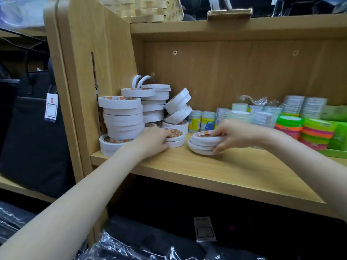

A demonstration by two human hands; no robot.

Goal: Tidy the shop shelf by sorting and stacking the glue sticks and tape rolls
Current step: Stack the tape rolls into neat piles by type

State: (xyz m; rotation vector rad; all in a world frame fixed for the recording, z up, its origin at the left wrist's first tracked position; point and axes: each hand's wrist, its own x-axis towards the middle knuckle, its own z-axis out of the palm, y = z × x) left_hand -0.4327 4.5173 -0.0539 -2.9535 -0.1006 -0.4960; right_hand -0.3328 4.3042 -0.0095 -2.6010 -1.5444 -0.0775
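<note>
Stacking is the step in hand: right hand fingers curl around a low stack of about four tape rolls, left hand grips a two-roll pile. Next, merge them squarely (edges flush). Beyond the fingertips, two tall stacks and leaning rolls.

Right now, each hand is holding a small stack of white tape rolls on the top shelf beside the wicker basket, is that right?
Not quite: the head view shows the left hand and right hand each gripping a small stack of white tape rolls on the lower shelf; the wicker basket sits on the shelf above.
</note>
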